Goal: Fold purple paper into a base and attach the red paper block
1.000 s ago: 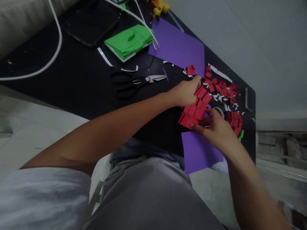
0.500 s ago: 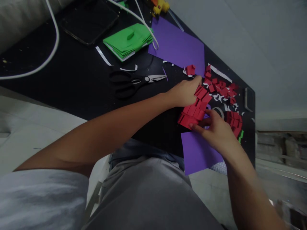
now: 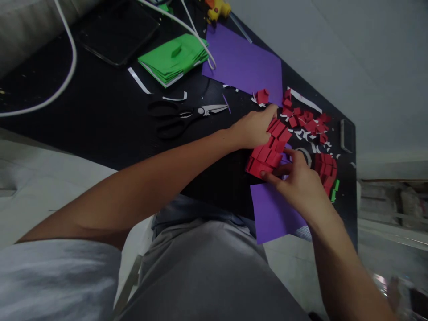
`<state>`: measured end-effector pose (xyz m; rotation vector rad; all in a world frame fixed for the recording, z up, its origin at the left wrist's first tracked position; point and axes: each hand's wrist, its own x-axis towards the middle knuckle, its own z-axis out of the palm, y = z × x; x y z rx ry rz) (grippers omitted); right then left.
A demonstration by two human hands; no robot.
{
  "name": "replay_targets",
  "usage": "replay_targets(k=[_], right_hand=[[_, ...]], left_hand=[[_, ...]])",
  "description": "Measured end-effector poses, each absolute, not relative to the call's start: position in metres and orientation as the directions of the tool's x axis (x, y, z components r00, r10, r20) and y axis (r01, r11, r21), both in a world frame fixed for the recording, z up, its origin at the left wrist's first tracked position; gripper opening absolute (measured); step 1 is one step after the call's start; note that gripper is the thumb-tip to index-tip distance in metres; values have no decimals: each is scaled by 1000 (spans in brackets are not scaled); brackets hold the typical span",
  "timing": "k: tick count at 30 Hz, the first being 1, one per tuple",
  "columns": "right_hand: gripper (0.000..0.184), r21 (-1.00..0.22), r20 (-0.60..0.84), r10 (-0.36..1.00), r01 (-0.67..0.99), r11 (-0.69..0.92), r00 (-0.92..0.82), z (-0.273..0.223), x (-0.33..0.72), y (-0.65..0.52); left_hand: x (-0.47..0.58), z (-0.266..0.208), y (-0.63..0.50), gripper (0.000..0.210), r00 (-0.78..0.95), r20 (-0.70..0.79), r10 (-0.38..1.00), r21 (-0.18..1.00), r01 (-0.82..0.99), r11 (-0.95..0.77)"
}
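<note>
A red piece made of overlapping folded paper tabs lies at a slant on the black table. My left hand is closed on its far left edge, fingertips partly hidden. At its near right end my right hand grips the edge between thumb and fingers. Just below sits a purple paper sheet, overhanging the table edge. A second red tabbed piece with green tabs at its end is partly behind my right hand. Close by is a roll of tape.
Loose red paper squares and white scraps lie beyond my hands. Black-handled scissors rest to the left, near folded green paper and a purple sheet. A white cable, dark tablet, yellow tool and phone are also there.
The view has shifted a little, so the table things appear slightly further left. Both hands keep their hold on the red tabbed piece, which looks almost unchanged.
</note>
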<state>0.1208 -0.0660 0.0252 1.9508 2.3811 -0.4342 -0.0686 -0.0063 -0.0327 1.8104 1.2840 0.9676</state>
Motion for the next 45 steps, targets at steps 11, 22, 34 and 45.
replay_targets(k=[11,22,34,45], right_hand=[[53,-146,32,905,894,424,-424,17,118,-83],[84,-288,-2,825,790,541,-566,-5,116,-88],[71,-301,-9,813,777,552,-582,-16,119,-87],[33,-534,194,895,722,441,-402,24,149,-20]], left_hand=[[-70,-34,-3,37,210,187,960,835,481,-268],[-79,-40,9,31,214,206,955,683,667,-297],[-88,-29,-1,46,214,146,966,750,613,-249],[-85,-38,5,48,143,139,980,946,273,-174]])
